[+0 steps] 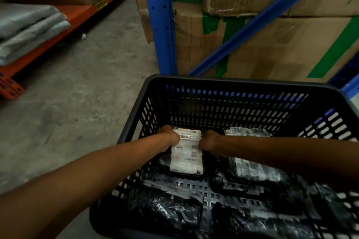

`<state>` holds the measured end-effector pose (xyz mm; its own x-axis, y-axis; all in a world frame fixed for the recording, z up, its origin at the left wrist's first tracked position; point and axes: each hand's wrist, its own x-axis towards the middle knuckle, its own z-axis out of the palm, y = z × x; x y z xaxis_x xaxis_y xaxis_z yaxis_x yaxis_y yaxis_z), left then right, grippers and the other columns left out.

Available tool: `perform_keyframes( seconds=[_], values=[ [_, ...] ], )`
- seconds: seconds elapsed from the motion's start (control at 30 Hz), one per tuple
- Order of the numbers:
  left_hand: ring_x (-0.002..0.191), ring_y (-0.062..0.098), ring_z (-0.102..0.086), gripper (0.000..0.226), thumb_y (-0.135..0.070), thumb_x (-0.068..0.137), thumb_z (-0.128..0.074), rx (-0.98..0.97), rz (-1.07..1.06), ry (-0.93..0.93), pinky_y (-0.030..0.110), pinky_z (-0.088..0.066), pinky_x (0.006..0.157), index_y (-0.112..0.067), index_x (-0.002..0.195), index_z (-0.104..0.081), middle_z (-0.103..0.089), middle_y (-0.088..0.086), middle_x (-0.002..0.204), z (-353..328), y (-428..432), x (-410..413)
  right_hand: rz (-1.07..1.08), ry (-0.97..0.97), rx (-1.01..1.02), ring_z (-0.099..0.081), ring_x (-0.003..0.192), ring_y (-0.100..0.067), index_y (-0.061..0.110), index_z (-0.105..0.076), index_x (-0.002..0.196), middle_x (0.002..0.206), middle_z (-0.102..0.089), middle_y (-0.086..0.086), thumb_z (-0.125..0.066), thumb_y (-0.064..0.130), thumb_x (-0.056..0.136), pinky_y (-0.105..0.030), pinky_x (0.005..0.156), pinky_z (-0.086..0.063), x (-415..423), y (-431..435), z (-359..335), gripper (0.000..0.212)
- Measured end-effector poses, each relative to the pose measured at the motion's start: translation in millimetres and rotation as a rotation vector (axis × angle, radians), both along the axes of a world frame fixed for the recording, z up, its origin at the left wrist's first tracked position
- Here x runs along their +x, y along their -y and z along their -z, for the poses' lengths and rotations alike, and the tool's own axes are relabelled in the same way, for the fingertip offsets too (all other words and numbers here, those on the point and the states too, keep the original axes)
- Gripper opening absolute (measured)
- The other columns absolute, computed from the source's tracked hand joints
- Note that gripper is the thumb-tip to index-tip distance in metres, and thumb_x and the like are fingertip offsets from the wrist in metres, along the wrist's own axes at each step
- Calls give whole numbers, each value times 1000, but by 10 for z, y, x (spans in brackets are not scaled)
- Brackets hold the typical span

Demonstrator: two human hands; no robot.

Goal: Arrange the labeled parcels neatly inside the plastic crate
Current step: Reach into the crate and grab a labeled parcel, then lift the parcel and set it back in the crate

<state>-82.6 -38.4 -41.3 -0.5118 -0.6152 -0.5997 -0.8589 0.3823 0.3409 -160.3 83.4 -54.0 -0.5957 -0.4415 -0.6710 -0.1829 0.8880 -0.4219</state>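
The labelled parcel [186,153], a black plastic-wrapped pack with a white shipping label and barcode facing up, lies on the floor of the plastic crate [223,83], toward the crate's far-left corner. Both hands pinch its far end: the left hand [168,135] grips the left edge, the right hand [210,141] the right edge, fingers curled closed around the wrap. If it is pushed down too fast, I think the slick film could slide or the label could crease. 4 or so other black parcels [258,170] lie in the crate, nearer and to the right, some crooked, so crowding could tip this one askew. Beyond the crate stand a blue rack upright [159,21] and cardboard boxes [272,44].
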Motion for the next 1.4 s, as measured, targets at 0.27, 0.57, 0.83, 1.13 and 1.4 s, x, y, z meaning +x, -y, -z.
perform_keyframes(
  seconds=[0.27,0.57,0.83,1.13,1.4],
  values=[
    [125,27,-57,47,-6,90,-58,-64,444,-148,32,-50,102,-8,137,-57,-58,11,138,-475,-170,71,-485,-534,-82,-64,107,-33,5,-46,140,117,-67,-16,-54,17,90,-37,82,-55,88,-589,-765,52],
    [154,28,15,105,-31,88,-64,-449,1268,-139,38,-2,126,-3,157,10,19,15,165,-351,-1047,157,-859,-593,322,1,154,-31,1,4,156,166,9,-20,-57,47,88,-41,120,-28,-113,-1807,-747,103],
    [151,38,18,103,-22,93,-63,-607,1289,-43,46,-2,126,7,153,16,22,25,162,-16,-1393,-48,-854,-749,353,13,148,-46,-10,17,147,153,25,-28,-49,25,96,-55,110,-38,-181,-1891,-139,90],
    [84,20,-57,18,-24,86,-54,182,624,-468,30,-43,72,-21,70,-59,-60,-2,78,-1065,-700,-504,-200,-146,-405,-73,90,-15,16,-69,111,100,-77,-1,-71,27,87,-29,81,-56,-799,-1913,-1346,27],
    [96,27,-60,38,-48,92,-49,643,-37,-343,37,-46,92,-13,100,-63,-65,11,101,-1244,-295,-86,574,411,-670,-73,86,-22,19,-76,101,91,-80,-4,-62,52,87,-36,73,-58,-421,-1236,-1150,39]
  ],
)
